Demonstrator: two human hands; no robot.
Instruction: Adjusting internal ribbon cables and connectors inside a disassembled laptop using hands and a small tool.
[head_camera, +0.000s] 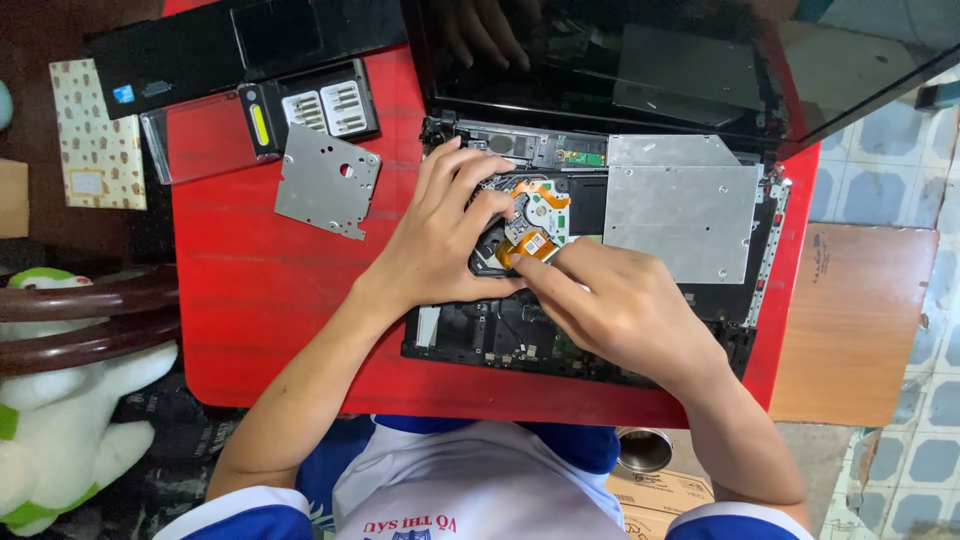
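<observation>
Head view: both hands' fingers (470, 185) pinching orange ribbon cable (530, 246) inside opened laptop (690, 215).

Red table (280, 290); pale tiled floor (900, 470)

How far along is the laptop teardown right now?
Done: the laptop lies open with its insides bared, and a metal plate sits loose on the red table beside a bit case. In hand: the left hand steadies a small part while the right hand pinches its orange ribbon cable. Left: the silver drive and boards are still in place.
</observation>
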